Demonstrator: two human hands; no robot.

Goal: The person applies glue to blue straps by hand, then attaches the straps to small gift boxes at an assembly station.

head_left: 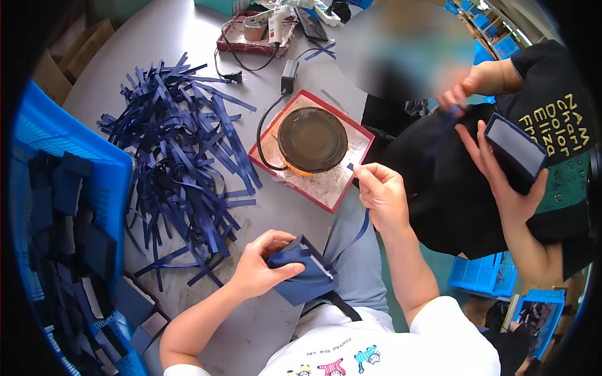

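Observation:
My left hand (260,266) grips a small navy blue box piece (301,272) over the table's near edge. From that piece a thin blue strip (359,230) runs up into my right hand (382,191), which pinches its end beside the round dark hot plate (312,139). The hot plate sits on a red-edged tray (326,188).
A heap of loose blue strips (182,156) lies on the grey table. A blue crate (69,207) of dark box pieces stands at the left. Across from me, another person in a black shirt holds a navy box (515,150). A red tray of tools (257,28) is at the back.

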